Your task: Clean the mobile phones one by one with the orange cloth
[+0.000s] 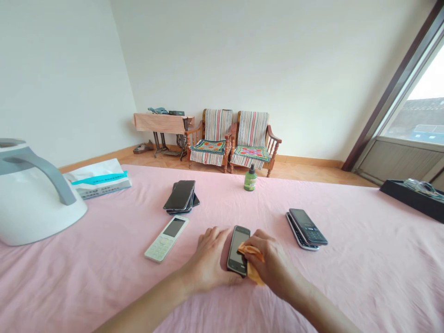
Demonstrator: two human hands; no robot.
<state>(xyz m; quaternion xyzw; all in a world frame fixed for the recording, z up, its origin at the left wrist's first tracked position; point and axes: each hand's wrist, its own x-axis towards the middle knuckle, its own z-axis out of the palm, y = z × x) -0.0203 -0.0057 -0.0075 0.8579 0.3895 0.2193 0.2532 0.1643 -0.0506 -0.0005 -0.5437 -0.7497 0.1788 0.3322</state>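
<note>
A dark mobile phone [237, 245] with a grey screen lies face up on the pink cloth in front of me. My left hand [211, 257] grips it along its left side and lower end, with the thumb at the bottom edge. Pinched in my right hand [272, 261] is an orange cloth [255, 274], pressed against the right part of the phone's screen. To the left lies a white keypad phone [167, 239], and behind it a stack of dark smartphones [180, 196]. Keypad phones [308, 226] are stacked to the right.
A green spray bottle [250, 179] stands farther back. At left are a white and grey kettle [38, 203] and a tissue pack [100, 179]. A black tray [412, 200] sits at the right edge. Two wooden chairs [218, 125] stand beyond the pink-covered surface [138, 296].
</note>
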